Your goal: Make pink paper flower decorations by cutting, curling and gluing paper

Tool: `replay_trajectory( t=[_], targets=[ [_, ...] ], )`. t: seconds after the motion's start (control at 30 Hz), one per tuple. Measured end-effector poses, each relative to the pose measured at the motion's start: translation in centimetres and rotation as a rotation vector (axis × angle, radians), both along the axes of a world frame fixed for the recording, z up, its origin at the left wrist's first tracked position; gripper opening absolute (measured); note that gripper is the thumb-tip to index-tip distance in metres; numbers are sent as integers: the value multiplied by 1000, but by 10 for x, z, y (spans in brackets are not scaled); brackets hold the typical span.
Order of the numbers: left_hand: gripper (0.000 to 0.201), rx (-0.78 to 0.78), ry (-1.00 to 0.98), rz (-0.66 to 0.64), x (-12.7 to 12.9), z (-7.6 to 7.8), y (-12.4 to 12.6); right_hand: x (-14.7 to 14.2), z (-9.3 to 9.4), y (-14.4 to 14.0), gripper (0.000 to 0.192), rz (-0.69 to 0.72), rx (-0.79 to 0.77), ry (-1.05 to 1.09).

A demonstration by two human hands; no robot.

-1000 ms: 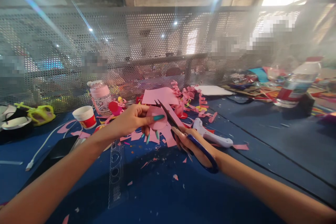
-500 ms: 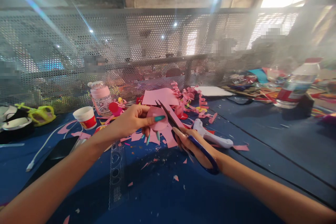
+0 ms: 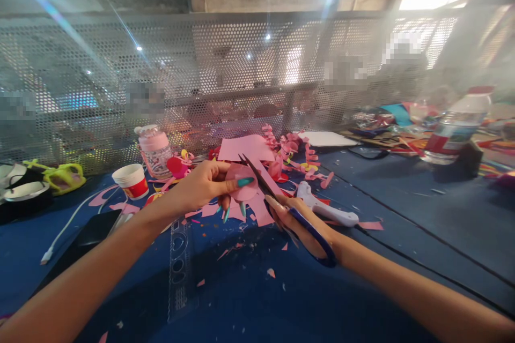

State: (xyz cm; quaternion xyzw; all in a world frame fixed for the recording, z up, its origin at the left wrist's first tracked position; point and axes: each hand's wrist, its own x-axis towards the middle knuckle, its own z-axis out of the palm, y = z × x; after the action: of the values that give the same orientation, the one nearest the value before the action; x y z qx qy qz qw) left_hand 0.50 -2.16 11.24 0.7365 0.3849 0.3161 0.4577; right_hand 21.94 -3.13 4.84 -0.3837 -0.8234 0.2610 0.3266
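Note:
My left hand [image 3: 213,185] pinches a round piece of pink paper [image 3: 246,193] between thumb and fingers, its teal nails showing. In my right hand [image 3: 300,220] is a pair of scissors [image 3: 261,176] with dark blades and blue handles. The blades are slightly parted and point up and away, close along the right edge of the paper circle; whether they touch it I cannot tell. Beyond them lies a larger pink sheet [image 3: 245,148]. Pink offcuts [image 3: 261,213] spread on the blue table under both hands.
A white glue gun [image 3: 328,209] lies beside my right hand. Left of centre stand paper cups [image 3: 130,179] and a pink-lidded bottle [image 3: 155,150]. A clear stencil ruler [image 3: 177,273] lies in front. A water bottle [image 3: 458,128] stands right. A perforated metal screen [image 3: 237,75] rises behind.
Almost nothing differs. Both hands, the scissors and the paper circle keep nearly the same position; the view has shifted very slightly.

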Motion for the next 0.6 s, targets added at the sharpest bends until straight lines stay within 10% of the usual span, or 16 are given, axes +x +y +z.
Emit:
replay_trajectory(
  t=[0.6],
  targets=[
    [25, 3, 17, -29, 0, -7, 2, 1, -8, 2, 42, 64, -2, 17]
  ],
)
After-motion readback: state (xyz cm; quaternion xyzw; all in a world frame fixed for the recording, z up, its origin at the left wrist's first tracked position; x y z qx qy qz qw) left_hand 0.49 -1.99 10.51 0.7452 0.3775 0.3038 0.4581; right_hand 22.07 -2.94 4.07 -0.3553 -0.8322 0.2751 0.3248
